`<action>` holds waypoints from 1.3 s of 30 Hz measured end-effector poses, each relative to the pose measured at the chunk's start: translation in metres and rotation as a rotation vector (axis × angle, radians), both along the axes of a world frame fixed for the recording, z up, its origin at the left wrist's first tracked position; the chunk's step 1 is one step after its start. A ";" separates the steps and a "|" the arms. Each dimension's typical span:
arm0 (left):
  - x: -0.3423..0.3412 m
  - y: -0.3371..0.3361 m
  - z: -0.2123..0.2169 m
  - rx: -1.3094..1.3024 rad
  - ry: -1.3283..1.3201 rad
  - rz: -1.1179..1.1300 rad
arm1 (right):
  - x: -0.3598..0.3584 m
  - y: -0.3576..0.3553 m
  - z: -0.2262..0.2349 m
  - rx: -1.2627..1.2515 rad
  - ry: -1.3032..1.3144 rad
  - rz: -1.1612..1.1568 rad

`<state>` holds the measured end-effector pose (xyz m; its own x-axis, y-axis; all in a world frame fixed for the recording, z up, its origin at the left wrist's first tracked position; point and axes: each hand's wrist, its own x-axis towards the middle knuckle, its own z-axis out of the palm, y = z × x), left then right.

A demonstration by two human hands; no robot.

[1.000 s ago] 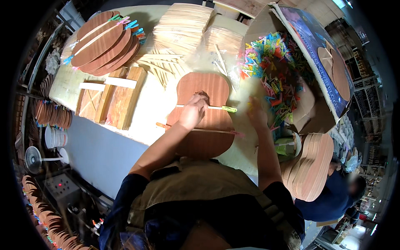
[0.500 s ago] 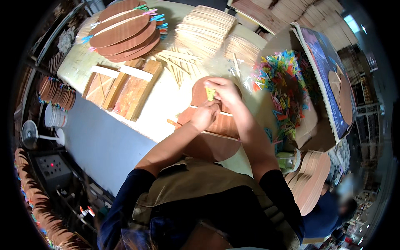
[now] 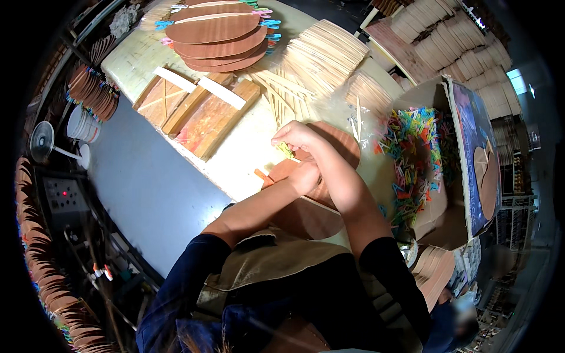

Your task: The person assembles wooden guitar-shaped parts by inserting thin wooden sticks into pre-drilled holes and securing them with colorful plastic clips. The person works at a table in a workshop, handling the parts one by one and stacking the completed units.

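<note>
A thin brown figure-eight wooden plate (image 3: 338, 140) lies in front of me, a pale strip partly showing at its left side. My right hand (image 3: 299, 137), fingers closed, pinches a yellow-green clothespin (image 3: 285, 149) at that side, by the strip's end. On the plate just below rests my left hand (image 3: 306, 177); its fingers are hidden behind my right wrist, so any grip is unseen. An orange-brown wooden stick (image 3: 263, 176) pokes out left of the plate. Nearer my apron lies another brown wooden plate (image 3: 307, 219).
A cardboard box (image 3: 438, 215) of colourful clothespins stands to the right. Brown plates (image 3: 218, 29) clipped with pegs are stacked far left, near a wooden jig (image 3: 197, 115). Pale wood strips (image 3: 323, 50) lie at the back. Someone in dark blue (image 3: 444, 326) is at lower right.
My right hand has carried the yellow-green clothespin across to the plate's left side, its forearm now crossing over my left hand. The whole view has turned and shifted.
</note>
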<state>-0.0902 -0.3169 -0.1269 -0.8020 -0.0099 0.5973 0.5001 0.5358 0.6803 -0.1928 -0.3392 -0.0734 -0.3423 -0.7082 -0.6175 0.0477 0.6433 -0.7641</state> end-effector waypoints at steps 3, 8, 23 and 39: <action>0.001 -0.001 0.003 0.006 -0.041 -0.001 | -0.002 -0.006 0.003 0.065 -0.021 0.061; 0.012 -0.004 0.019 -0.004 -0.216 -0.008 | -0.008 -0.014 -0.010 0.190 0.108 0.168; 0.006 0.001 0.004 -0.051 -0.388 -0.090 | 0.024 0.047 0.022 -0.370 0.625 0.132; 0.000 0.011 -0.017 -0.017 -0.246 -0.047 | 0.079 0.069 0.048 -0.195 1.120 0.169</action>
<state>-0.0905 -0.3058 -0.1442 -0.9225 0.0393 0.3841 0.3455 0.5281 0.7757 -0.1138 -0.2705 -0.0254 -0.5218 -0.8473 0.0987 -0.7971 0.4431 -0.4102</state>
